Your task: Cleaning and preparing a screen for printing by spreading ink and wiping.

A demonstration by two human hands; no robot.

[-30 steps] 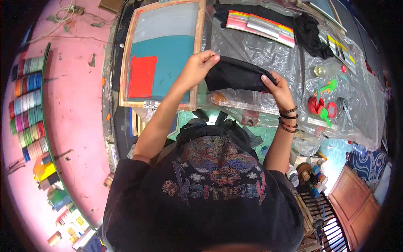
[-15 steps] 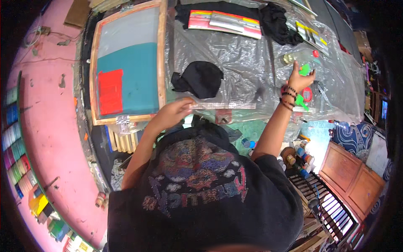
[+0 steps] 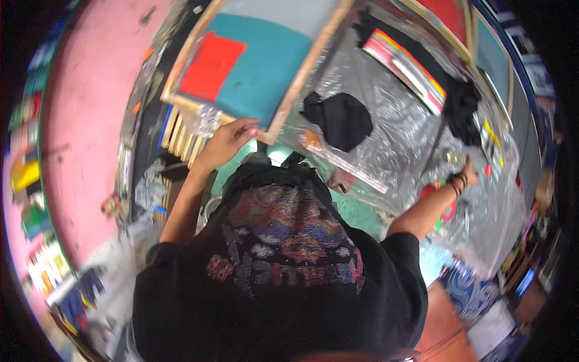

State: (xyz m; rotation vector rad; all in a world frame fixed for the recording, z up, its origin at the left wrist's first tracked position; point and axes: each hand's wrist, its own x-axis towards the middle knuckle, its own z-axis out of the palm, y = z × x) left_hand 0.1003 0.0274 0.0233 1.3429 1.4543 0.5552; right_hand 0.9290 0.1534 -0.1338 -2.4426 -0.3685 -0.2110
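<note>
My left hand is at the lower edge of a wooden-framed printing screen, its fingers slightly apart and holding nothing. The screen's mesh is teal and pale grey, with a red rectangle at its left. At the right, my right hand lies across the middle of a clear bottle on its side, fingers closed about it. The bottle's red cap shows past the hand, and its yellowish base on the other side. Motion blur softens the fingertips.
Crinkled clear plastic covers the table, with a folded black cloth on it. Squeegees lie on black fabric farther back. A red roll of tape rests near my right forearm. Small wooden slats stand below the screen.
My view has turned, so the table appears tilted. My right hand has come down onto the bottle. My left hand has shifted from the table's front edge to the screen's lower edge.
</note>
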